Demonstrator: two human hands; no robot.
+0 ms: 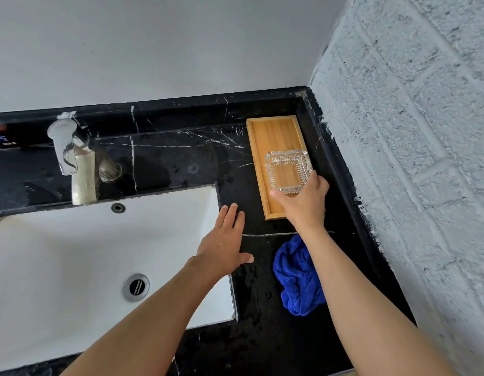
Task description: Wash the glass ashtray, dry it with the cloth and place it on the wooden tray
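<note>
Right hand (306, 198) pinches the glass ashtray (288, 170) by its near edge, over the middle of the wooden tray (276, 131) running up-frame, while left hand (224, 240) hovers flat, empty.

Bathroom corner w/ sink

A black stone counter (181, 158) w/ thin white lines held a white sink (59, 253) & a shiny tap (64, 147). Back wall (154, 44) was smooth & pale grey; side wall (414, 131) was bumpy painted brick. Soft daylight.
</note>
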